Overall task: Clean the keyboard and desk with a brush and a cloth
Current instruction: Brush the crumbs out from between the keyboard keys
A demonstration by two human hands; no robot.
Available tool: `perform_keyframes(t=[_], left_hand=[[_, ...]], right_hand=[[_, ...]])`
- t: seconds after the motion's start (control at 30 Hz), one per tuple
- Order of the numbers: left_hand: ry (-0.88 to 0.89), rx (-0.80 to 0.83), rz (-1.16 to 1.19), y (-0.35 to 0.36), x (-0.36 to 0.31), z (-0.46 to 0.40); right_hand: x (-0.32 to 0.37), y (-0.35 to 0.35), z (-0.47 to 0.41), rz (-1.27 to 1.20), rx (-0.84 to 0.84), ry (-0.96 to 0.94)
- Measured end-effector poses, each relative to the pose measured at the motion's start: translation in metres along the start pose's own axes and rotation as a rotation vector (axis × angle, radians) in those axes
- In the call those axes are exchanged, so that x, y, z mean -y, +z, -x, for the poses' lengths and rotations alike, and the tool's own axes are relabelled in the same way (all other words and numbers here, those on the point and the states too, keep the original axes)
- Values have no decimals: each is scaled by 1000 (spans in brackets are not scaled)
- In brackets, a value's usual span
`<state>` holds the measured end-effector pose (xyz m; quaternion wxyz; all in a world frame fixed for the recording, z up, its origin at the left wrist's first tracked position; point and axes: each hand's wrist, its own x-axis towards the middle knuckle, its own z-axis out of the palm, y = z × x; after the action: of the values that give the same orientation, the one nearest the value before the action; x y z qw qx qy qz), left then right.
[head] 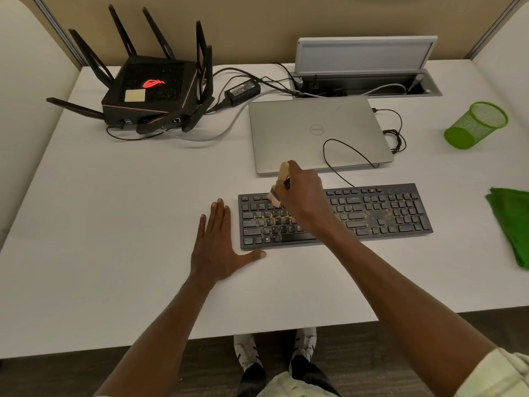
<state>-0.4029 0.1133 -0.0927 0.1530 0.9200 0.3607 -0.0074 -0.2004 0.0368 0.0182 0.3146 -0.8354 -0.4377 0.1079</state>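
Observation:
A black keyboard (380, 213) lies on the white desk (114, 196), with yellowish crumbs scattered over its keys. My right hand (303, 196) grips a small wooden-handled brush (282, 179), and the bristles touch the upper left rows of keys. My left hand (220, 242) rests flat on the desk just left of the keyboard, fingers straight, thumb along the keyboard's front left corner. A folded green cloth (512, 222) lies at the desk's right edge.
A closed silver laptop (317, 133) sits behind the keyboard with a thin black cable across it. A black router with antennas (154, 90) stands at the back left, a power brick (243, 90) beside it. A green mesh cup (475, 124) lies tipped at the right. An open cable hatch (366, 81) is at the back.

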Motion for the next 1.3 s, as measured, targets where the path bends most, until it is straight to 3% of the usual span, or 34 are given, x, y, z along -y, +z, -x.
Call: perform_keyframes(t=[0.2, 0.33, 0.57, 0.8, 1.03, 1.3], left_hand=[[-1, 0, 20, 1, 1, 0], [-3, -3, 11, 1, 0, 0], [7, -18, 18, 1, 0, 0], [4, -18, 22, 1, 0, 0], [7, -28, 22, 1, 0, 1], [3, -27, 14, 1, 0, 1]], right_hand=[[10, 3, 0, -131, 27, -43], [0, 4, 9, -107, 59, -38], [-27, -24, 8, -44, -37, -9], [-23, -14, 8, -57, 22, -9], [-48, -44, 10, 48, -101, 18], [-49, -37, 11, -54, -39, 21]])
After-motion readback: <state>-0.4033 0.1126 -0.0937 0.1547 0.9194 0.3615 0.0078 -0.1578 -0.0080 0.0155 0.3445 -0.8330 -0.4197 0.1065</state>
